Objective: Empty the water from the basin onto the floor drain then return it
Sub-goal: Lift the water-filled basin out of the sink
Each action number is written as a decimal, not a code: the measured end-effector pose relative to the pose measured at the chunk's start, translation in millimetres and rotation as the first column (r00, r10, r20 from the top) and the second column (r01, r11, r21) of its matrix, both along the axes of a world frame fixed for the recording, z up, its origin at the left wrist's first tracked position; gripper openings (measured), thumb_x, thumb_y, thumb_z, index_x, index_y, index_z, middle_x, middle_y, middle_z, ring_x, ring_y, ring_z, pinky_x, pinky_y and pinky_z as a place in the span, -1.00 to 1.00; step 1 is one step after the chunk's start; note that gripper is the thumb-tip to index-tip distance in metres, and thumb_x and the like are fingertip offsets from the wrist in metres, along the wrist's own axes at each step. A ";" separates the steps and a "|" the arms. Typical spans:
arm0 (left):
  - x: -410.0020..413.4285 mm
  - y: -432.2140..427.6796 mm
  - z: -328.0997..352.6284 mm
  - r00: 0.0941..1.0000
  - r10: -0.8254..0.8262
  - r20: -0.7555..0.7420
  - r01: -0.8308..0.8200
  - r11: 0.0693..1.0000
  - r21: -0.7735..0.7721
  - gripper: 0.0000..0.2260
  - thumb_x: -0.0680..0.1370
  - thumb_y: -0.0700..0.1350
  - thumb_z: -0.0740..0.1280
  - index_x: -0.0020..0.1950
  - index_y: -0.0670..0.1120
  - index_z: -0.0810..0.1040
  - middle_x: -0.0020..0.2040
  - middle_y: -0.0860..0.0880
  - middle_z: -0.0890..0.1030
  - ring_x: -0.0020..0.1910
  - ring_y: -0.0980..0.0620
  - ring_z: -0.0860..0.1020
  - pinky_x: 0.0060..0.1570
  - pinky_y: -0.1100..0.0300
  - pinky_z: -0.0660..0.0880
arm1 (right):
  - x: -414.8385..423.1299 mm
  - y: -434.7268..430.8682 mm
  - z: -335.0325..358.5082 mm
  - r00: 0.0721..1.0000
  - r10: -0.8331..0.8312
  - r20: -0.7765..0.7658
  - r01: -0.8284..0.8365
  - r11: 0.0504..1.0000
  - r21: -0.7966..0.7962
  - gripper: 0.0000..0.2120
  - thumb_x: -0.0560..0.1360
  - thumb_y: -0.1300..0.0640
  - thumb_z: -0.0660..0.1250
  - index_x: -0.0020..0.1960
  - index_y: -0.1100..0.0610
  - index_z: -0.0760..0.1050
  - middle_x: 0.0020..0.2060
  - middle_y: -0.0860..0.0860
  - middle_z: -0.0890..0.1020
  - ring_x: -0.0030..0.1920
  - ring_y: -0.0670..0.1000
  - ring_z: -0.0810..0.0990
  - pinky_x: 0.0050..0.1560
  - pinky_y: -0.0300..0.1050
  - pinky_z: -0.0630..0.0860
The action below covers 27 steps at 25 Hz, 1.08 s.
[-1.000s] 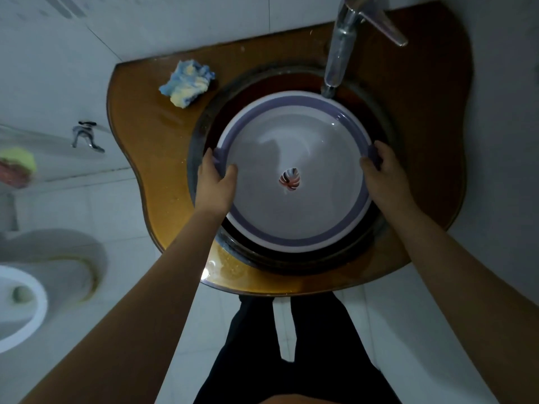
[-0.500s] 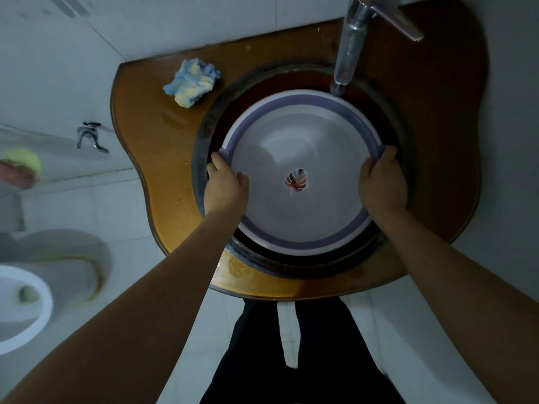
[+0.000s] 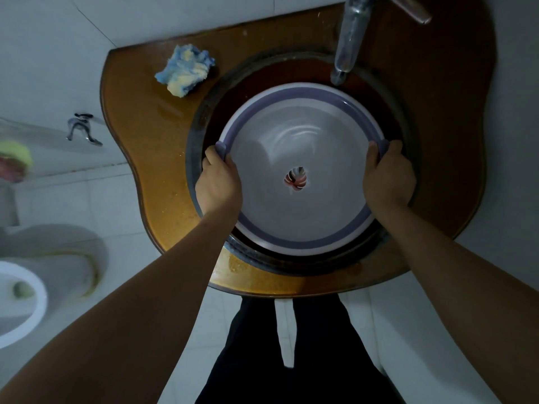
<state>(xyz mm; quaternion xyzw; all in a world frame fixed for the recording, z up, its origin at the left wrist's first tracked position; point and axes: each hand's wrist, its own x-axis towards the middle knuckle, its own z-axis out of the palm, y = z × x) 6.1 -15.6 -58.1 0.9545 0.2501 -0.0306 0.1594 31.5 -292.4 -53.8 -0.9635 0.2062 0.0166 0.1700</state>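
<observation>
1. Seen from above — white basin [image 3: 300, 217] with purple rim, seated in the round sink [image 3: 388, 112] of an amber counter [image 3: 145, 135].
2. Gripped at opposite edges: left hand [image 3: 217, 182] and right hand [image 3: 388, 176], fingers curled tight over the rim.
3. Rippled water inside, below the tap [image 3: 347, 39].
4. Left on the counter — a blue-yellow sponge [image 3: 185, 70].
</observation>
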 end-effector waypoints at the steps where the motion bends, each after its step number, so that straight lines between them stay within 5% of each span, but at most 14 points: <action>1: -0.4 0.4 -0.9 1.000 0.003 0.002 -0.003 1.000 -0.002 -0.68 0.66 0.01 0.07 0.34 -0.13 0.35 0.11 -0.16 0.60 -0.15 -0.19 0.62 -0.37 0.09 0.30 | -0.2 -0.1 0.4 1.000 0.000 0.014 0.000 1.000 0.009 -0.57 0.64 -0.13 0.04 0.12 0.24 0.39 -0.25 0.17 0.60 -0.40 0.06 0.46 -0.44 -0.15 0.32; 9: -2.5 4.7 4.0 0.999 0.027 0.034 -0.023 0.992 -0.126 -0.69 0.65 0.05 0.07 0.30 -0.09 0.36 0.02 -0.11 0.60 -0.36 -0.03 0.44 -0.51 0.21 0.19 | -2.8 -4.0 2.9 0.992 -0.040 0.120 0.018 0.983 0.184 -0.52 0.59 -0.22 0.08 0.11 0.19 0.46 -0.16 0.13 0.64 -0.28 0.04 0.57 -0.34 -0.21 0.39; 14: -5.8 12.8 8.9 0.999 -0.003 0.036 0.013 0.965 -0.261 -0.70 0.64 0.07 0.09 0.27 -0.09 0.33 -0.21 -0.07 0.57 -0.44 0.02 0.47 -0.57 0.14 0.30 | -5.5 -6.8 15.6 0.991 -0.087 0.099 0.052 0.948 0.315 -0.56 0.55 -0.28 0.13 0.04 0.10 0.47 -0.33 -0.18 0.47 -0.40 -0.27 0.45 -0.47 -0.43 0.29; 27: -30.0 25.5 42.6 0.998 -0.037 0.048 0.052 0.933 -0.355 -0.78 0.64 0.08 0.10 0.19 -0.02 0.32 -0.32 0.10 0.51 -0.42 0.11 0.51 -0.45 0.02 0.53 | -24.5 -8.4 53.1 0.996 -0.018 0.091 -0.020 0.914 0.404 -0.64 0.57 -0.13 0.22 -0.05 0.19 0.49 -0.24 0.06 0.57 -0.34 -0.09 0.50 -0.39 -0.29 0.37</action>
